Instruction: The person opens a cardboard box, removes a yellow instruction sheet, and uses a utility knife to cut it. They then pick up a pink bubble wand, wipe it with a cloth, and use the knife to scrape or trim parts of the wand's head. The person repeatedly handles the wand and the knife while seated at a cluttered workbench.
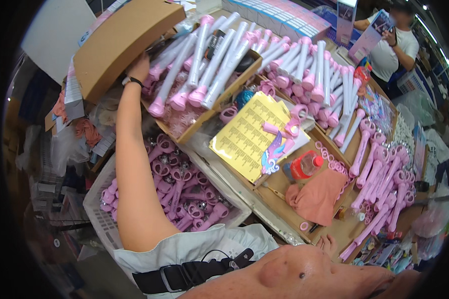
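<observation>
Your left hand (140, 67) reaches in at the lower edge of the brown cardboard box (124, 50), its fingertips hidden, so I cannot tell whether they are spread or clamped on anything. The pink-ended white tubes (177, 77) lie just to its right in an open carton (237, 88), most slanting from lower left to upper right, and nearer to it than to your other hand. Your right hand (327, 244) shows only some fingers beside the surface (341, 230), below the salmon cloth (317, 199), its grip unclear.
</observation>
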Motion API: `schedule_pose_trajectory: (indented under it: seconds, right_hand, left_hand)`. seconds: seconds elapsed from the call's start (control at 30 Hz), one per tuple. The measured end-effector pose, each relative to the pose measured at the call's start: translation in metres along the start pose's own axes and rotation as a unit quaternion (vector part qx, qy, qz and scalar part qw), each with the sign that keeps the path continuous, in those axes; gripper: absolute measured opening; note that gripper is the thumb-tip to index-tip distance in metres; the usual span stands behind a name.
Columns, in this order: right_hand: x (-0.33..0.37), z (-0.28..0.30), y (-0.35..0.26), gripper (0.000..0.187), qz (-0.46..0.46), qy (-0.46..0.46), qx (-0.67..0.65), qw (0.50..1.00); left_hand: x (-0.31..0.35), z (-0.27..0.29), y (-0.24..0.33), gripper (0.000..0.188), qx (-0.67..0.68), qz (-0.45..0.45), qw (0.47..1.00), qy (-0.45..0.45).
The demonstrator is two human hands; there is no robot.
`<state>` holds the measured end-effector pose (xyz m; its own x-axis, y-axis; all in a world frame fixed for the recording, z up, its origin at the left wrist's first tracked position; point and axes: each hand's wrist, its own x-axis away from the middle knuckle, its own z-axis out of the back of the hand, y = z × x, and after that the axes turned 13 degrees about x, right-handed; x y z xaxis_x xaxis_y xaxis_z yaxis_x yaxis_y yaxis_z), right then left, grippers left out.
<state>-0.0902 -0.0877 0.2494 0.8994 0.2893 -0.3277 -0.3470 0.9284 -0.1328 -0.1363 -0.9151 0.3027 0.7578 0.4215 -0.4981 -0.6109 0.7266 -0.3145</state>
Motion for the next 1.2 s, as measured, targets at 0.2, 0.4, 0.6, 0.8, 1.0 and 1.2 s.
schedule_pose_trajectory:
  seconds: [0.2,0.4,0.6,0.8,1.0,1.2]
  right_hand:
    - [-0.026,0.011,-0.025,0.015,0.034,-0.087,-0.064,0.994]
    - [-0.045,0.026,-0.060,0.012,-0.070,-0.090,-0.110,0.987]
    - [-0.055,0.030,-0.084,0.013,0.084,-0.049,-0.034,0.995]
    - [-0.059,0.029,-0.089,0.012,0.086,-0.054,-0.054,0.993]
    - [-0.058,0.022,-0.074,0.015,0.081,-0.085,-0.081,0.990]
    - [-0.047,0.006,-0.062,0.014,0.054,-0.073,-0.133,0.987]
  left_hand:
    - [0.010,0.000,-0.004,0.033,0.162,0.213,0.942,0.200]
    - [-0.003,-0.037,-0.036,0.038,0.349,0.312,0.844,0.263]
    - [-0.003,-0.024,-0.033,0.039,0.343,0.331,0.868,0.141]
    - [-0.005,0.008,-0.015,0.041,0.329,0.308,0.893,0.011]
    - [0.053,0.048,0.037,0.039,0.325,0.009,0.929,0.175]
    - [0.085,0.125,0.039,0.084,0.860,0.476,0.005,0.181]
